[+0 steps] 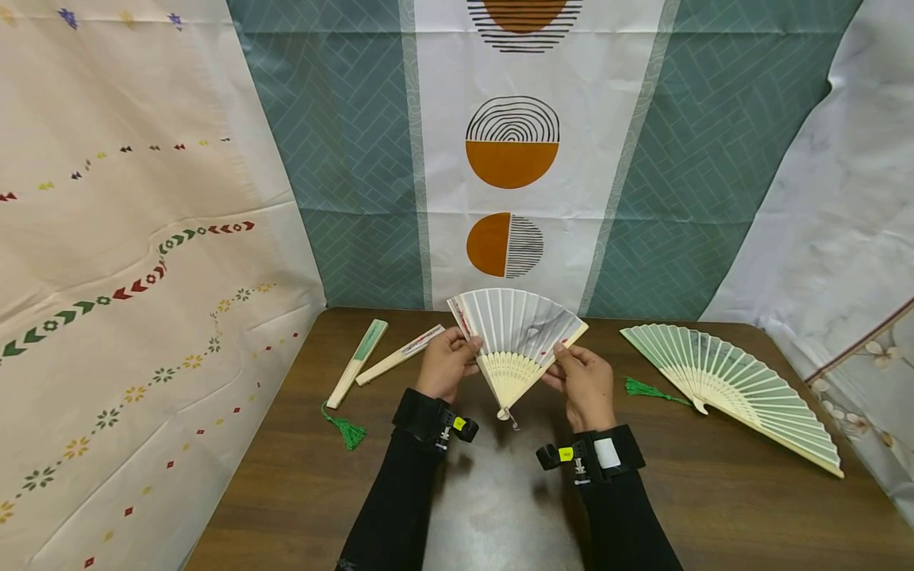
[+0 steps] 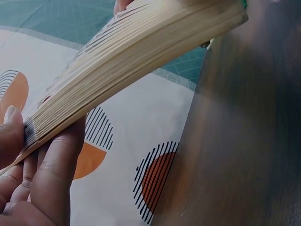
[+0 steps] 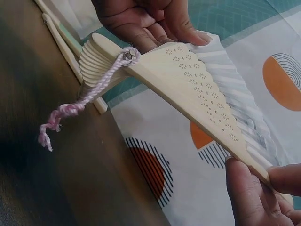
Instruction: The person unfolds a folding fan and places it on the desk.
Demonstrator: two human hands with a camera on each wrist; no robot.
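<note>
Holds a white fan [image 1: 521, 325], spread wide, in the middle of the frame, pinched by left hand [image 1: 444, 365] and right hand [image 1: 589, 387]. Has folded fans [image 1: 357, 364] on the surface [image 1: 286, 484] at left, a green fan [image 1: 743, 394] at right.

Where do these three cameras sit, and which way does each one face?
Head: worn on the head, facing forward and down at the white fan, left hand, right hand and black sleeves.
Left wrist: worn there, facing the fan edge-on; mostly the left hand shows.
Right wrist: worn there, facing the fan and its cord; both hands show.
Shared: both wrist views show the fan and patterned cloth.
</note>
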